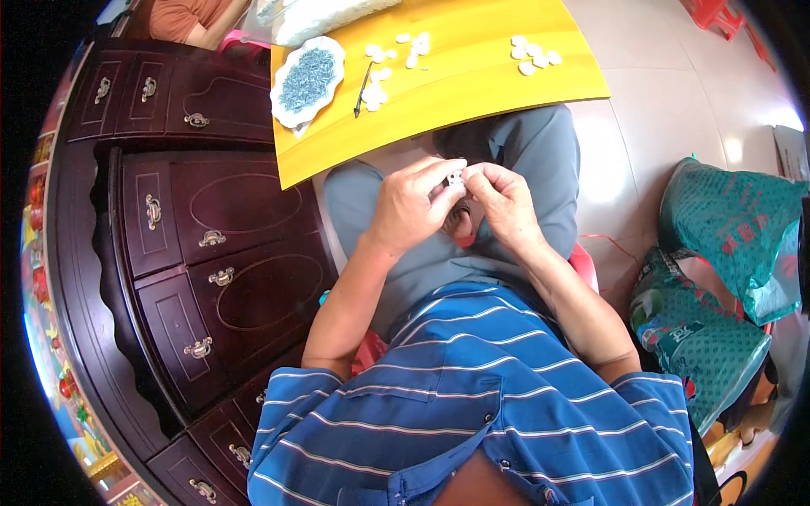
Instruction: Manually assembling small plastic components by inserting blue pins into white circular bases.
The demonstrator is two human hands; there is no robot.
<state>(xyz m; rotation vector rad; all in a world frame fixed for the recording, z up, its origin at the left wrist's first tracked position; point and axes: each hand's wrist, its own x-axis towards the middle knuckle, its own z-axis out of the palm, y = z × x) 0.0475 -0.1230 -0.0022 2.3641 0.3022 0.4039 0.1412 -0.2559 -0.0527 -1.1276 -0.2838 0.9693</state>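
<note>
A small white piece with dark holes [456, 178] is held above my lap, just off the near edge of the table. My left hand [411, 205] grips it between thumb and fingers from the left. From the right, my right hand [506, 202] pinches at the same piece, thumb and forefinger closed against its side. Whether the right fingertips also hold some tiny part is too small to tell. On the yellow table [472, 93] lie several small white rounded pieces [527, 55] in loose groups, with a thin black pen-like tool [364, 88] among the left ones.
A white scalloped dish [309, 84] full of small blue-grey slivers stands at the table's left. Behind it sits a clear bag of white pieces [333, 17]. Dark wooden drawers [228, 211] flank my left; green bags [730, 228] stand on the right. Another person's arm [211, 29] shows far left.
</note>
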